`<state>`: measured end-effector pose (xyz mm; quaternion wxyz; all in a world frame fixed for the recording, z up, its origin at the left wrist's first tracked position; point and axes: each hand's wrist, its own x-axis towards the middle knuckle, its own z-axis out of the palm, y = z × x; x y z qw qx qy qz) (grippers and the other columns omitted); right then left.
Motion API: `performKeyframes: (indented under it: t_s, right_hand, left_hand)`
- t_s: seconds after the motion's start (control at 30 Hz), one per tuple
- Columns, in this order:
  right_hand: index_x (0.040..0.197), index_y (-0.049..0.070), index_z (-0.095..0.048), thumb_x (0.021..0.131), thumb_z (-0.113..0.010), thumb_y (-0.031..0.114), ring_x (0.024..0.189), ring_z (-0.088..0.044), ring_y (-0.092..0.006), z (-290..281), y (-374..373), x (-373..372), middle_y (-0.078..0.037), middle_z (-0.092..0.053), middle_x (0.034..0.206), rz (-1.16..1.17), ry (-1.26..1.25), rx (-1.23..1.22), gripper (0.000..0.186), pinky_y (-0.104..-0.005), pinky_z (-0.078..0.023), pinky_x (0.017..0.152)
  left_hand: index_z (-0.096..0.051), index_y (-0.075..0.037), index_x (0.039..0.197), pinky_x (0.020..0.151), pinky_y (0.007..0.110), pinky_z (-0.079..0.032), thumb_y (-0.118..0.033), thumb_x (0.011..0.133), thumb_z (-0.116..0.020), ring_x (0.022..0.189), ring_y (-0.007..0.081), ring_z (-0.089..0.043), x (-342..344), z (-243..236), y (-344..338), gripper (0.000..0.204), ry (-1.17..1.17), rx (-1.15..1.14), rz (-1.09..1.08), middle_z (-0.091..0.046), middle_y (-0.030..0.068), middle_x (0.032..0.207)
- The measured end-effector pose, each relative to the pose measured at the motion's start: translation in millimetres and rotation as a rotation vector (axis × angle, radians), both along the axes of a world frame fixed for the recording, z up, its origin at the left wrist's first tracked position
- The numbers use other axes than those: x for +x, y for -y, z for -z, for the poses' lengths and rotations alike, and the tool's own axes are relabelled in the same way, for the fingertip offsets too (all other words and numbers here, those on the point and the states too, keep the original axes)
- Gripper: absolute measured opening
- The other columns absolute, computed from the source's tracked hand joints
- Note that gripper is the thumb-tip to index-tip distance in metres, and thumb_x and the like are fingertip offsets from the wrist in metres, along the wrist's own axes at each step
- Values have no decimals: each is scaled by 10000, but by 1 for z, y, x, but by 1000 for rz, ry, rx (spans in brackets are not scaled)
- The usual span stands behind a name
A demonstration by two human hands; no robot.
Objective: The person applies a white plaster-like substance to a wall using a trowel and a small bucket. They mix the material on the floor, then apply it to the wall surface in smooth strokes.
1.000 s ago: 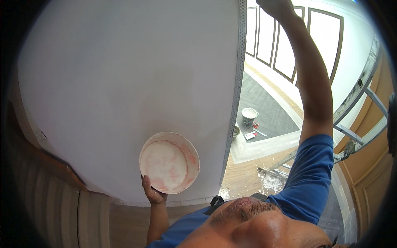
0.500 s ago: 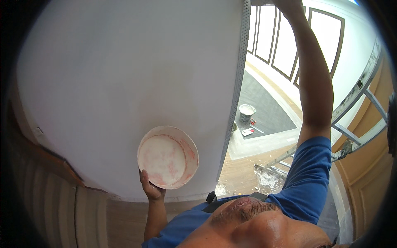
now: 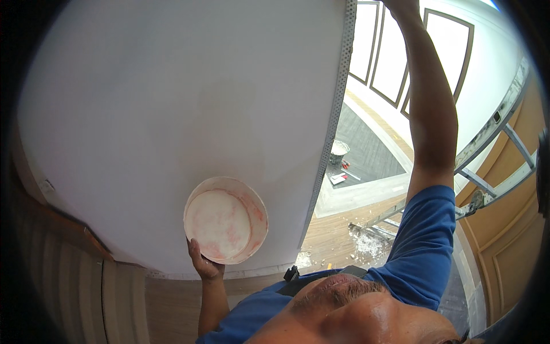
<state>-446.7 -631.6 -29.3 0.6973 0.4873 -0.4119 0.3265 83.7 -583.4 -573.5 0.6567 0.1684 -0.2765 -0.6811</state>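
My left hand [image 3: 206, 264] grips the lower rim of a round, shallow whitish tub [image 3: 258, 223]. Pink smears mark its inside, and its open mouth is turned toward the view. Behind the tub is a smooth white wall [image 3: 172, 103] with a darker, damp-looking patch. A perforated metal corner bead [image 3: 344, 63] runs down the wall's right edge. My right arm stretches up beside that edge; the right hand [image 3: 402, 6] is cut off by the top of the picture, so its fingers and anything in them are hidden.
A metal ladder [image 3: 484, 150] stands at the right before brown wood panelling [image 3: 510, 229]. On the floor beyond the wall's edge are a bucket of white paste [image 3: 339, 150] and small tools. White debris [image 3: 369, 245] lies by the ladder's foot. Striped brown panelling [image 3: 74, 281] is at lower left.
The wall edge has shifted slightly right in view, while the tub and left hand sit a little further left. My right hand has slipped further past the top edge.
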Motion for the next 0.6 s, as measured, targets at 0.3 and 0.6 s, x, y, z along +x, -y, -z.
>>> performKeyframes:
  t_s: [0.3, 0.6]
  right_hand:
    - [826, 123, -690, 847, -679, 284, 717, -702, -304, 2, -19, 61, -107, -701, 762, 324, 80, 132, 163, -422, -551, 582]
    - [886, 105, -691, 892, -594, 244, 715, -695, -345, 1, -9, 55, -140, -693, 772, 248, 173, 91, 170, -453, -561, 595]
  left_hand:
    - [-417, -66, 1441, 1050, 474, -466, -393, 974, -514, 1279, 310, -524, -8, -7, 9, 579, 15, -3, 16, -512, 130, 1389]
    - [-413, -53, 1440, 1045, 459, -468, -375, 983, -506, 1273, 307, -525, -7, -20, -10, 567, 14, -85, 36, -512, 143, 1385]
